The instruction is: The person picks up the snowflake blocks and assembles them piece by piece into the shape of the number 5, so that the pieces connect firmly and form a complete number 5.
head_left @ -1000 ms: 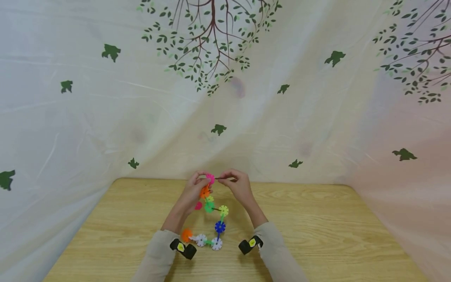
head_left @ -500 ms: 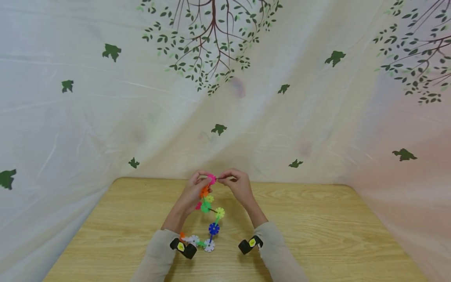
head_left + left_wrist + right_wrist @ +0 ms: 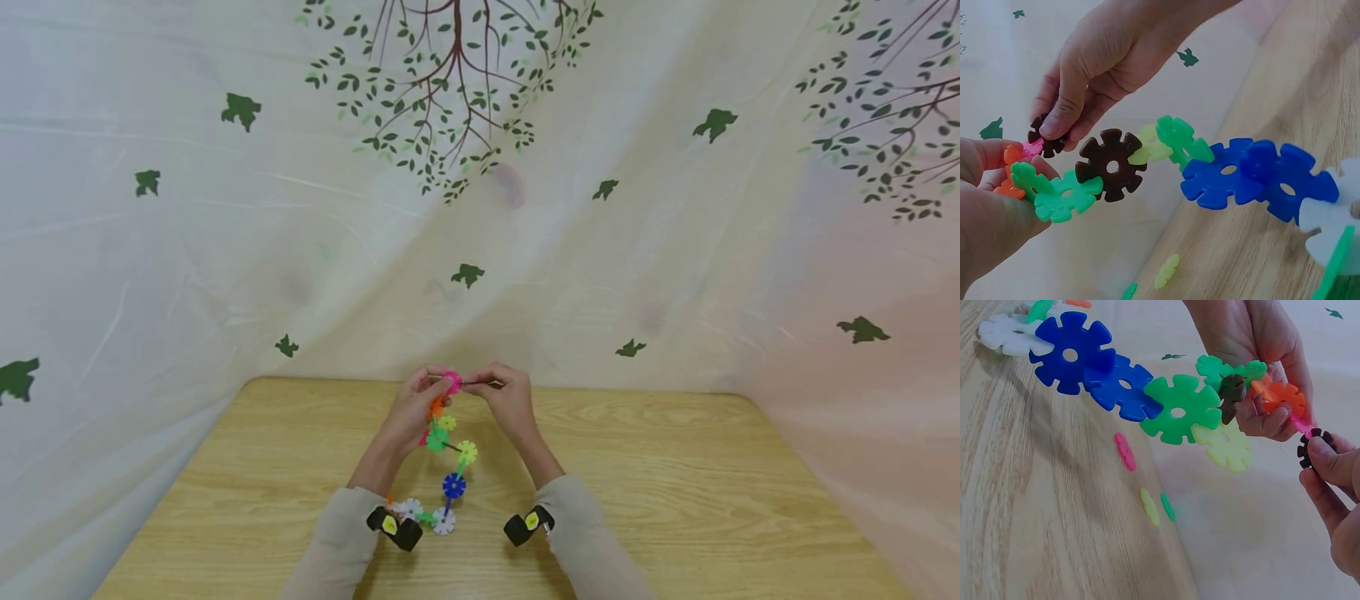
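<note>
My left hand (image 3: 405, 412) pinches a pink notched plastic disc (image 3: 452, 382) at the upper end of a chain of interlocking snowflake discs. Between right thumb and fingers, my right hand (image 3: 512, 406) holds a small dark brown disc (image 3: 1304, 452), edge-on to the pink one and touching it. How deep their slots join cannot be told. Below the left hand the chain runs through orange (image 3: 1288, 400), green (image 3: 1066, 197), brown (image 3: 1112, 165), yellow (image 3: 467, 452), blue (image 3: 453, 486) and white discs (image 3: 444, 522). The left wrist camera hides part of its lower end in the head view.
On the wooden table (image 3: 675, 492) lie loose discs: pink (image 3: 1125, 452), yellow (image 3: 1149, 507) and green (image 3: 1167, 507). A pale curtain (image 3: 555, 292) printed with trees and birds hangs behind the table's far edge. Black cameras (image 3: 395, 528) are strapped to both wrists.
The chain's hanging lower part has swung left and slightly toward me. Both hands stay close together, and the gap between the pink disc and the right fingertips has narrowed.
</note>
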The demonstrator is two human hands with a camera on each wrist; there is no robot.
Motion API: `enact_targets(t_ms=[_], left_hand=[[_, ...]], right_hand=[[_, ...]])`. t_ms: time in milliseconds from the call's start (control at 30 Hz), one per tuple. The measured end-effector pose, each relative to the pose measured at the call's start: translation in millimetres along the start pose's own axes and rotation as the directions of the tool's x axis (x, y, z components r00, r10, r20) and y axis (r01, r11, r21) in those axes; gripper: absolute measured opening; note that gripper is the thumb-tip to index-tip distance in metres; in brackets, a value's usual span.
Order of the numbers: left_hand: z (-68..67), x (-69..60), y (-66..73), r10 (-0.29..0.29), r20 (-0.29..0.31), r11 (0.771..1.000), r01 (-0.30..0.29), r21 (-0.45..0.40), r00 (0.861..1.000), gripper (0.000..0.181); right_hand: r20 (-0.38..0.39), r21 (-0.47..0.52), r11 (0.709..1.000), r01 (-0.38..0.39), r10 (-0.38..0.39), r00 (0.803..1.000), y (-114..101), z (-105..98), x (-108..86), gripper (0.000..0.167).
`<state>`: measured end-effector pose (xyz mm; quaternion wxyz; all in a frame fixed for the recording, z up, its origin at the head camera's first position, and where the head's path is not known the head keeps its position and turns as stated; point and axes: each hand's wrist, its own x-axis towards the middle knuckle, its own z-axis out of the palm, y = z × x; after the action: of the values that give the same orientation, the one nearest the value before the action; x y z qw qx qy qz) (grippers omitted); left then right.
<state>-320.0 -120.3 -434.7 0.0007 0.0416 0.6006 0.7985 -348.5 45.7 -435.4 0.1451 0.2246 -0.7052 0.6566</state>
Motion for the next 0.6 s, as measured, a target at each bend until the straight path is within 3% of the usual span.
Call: enact_targets(t_ms=[333, 533, 600], left_hand=[[-3.0, -1.3, 3.4, -0.013, 0.008, 1.0, 0.013, 0.021, 1.0, 0.012], [-8.2, 0.0, 4.2, -0.065, 0.028, 0.997, 0.063, 0.054, 0.998, 0.01], [-10.6, -0.1, 4.2, -0.075, 0.033, 0.995, 0.072, 0.067, 0.997, 0.009]], right_hand=[[0.035, -0.065, 0.995, -0.076, 0.079, 0.996, -4, 2, 0.3, 0.007], [0.101, -0.131, 0.989, -0.071, 0.085, 0.991, -36, -2, -4.6, 0.01], [0.121, -0.144, 0.987, -0.074, 0.092, 0.988, -31, -2, -3.2, 0.01]])
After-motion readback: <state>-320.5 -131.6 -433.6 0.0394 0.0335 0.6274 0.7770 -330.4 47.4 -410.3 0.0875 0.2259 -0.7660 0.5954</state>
